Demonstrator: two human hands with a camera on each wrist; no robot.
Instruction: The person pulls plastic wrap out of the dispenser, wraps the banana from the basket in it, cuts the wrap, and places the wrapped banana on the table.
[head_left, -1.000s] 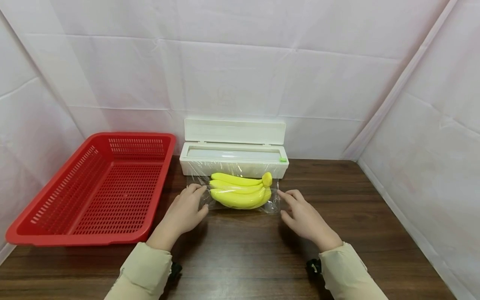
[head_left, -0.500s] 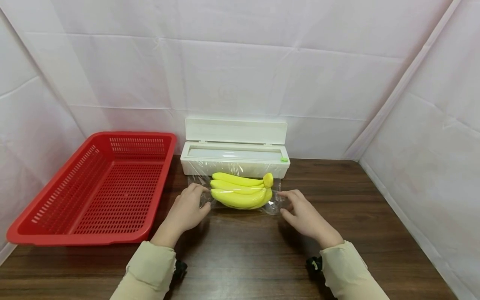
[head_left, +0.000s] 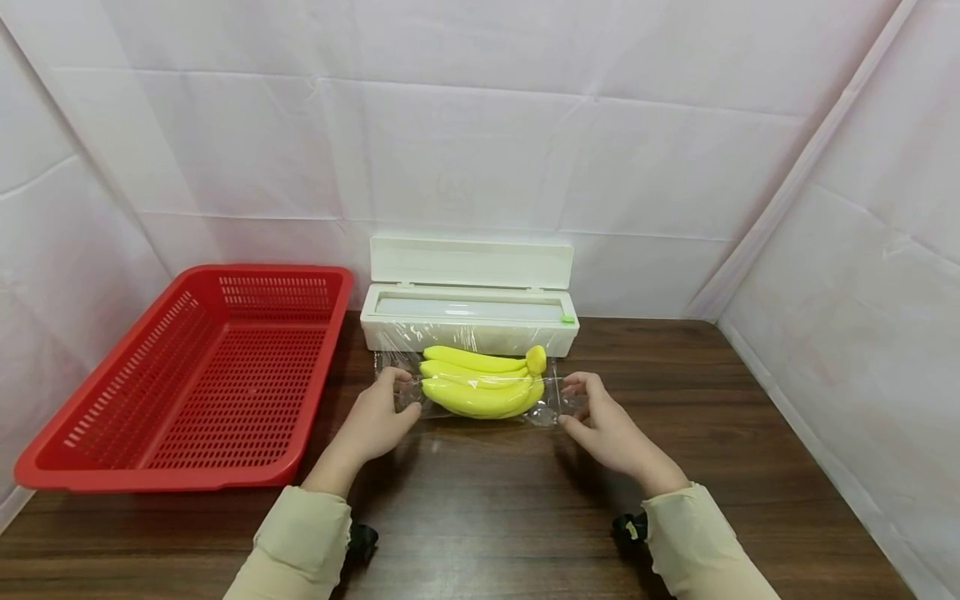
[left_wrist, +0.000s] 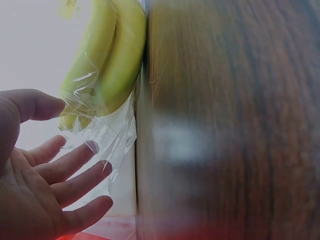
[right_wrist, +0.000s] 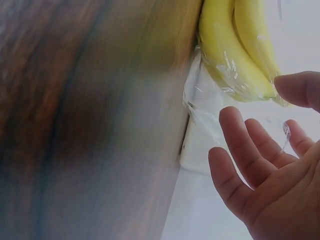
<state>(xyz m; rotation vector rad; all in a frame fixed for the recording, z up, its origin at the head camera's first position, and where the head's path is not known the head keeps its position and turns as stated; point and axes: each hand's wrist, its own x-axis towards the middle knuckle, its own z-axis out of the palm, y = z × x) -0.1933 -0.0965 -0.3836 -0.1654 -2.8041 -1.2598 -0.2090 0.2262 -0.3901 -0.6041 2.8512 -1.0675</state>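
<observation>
A bunch of yellow bananas lies on the table, wrapped over with clear cling film that runs up to the cling film dispenser behind it. My left hand is at the film's left end. In the left wrist view its thumb and spread fingers stand apart, fingertips at the loose film. On the right end is my right hand. The right wrist view has its fingers loosely bent and apart from the thumb, with a bit of film at the index fingertip.
To the left stands a red plastic basket with slotted walls. The dispenser's white lid is raised, and a green slider sits at its right end. White cloth walls enclose the brown wooden table.
Both hands stay by the film's ends. Their index fingers have bent and drawn in slightly, and the film's near edge is lifted over the bananas. Bananas and dispenser have not moved.
</observation>
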